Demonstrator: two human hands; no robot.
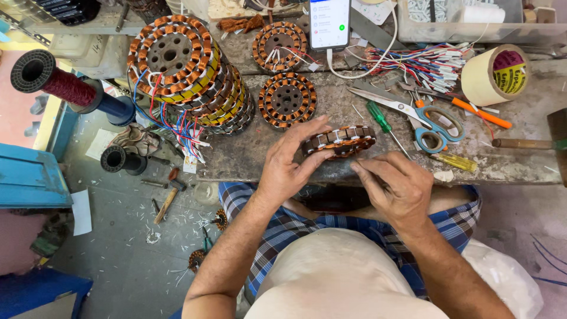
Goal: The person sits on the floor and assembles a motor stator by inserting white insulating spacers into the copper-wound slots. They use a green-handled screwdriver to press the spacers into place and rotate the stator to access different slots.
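left hand (287,167) grips wound stator (340,140) | right hand (394,188) curled, empty, beside | tape roll (495,75) cream, yellow-red label, far right

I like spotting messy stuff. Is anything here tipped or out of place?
Yes. The stack of copper-wound rings leans sideways near the bench edge. A hammer and wire scraps lie scattered on the floor.

Bare bench strip (248,156) at 9 o'clock of the held stator (340,140). 12 o'clock: flat stator (287,100). 10 o'clock: tall stator stack (192,74). 2–3 o'clock: screwdriver (384,123), scissors (413,115).
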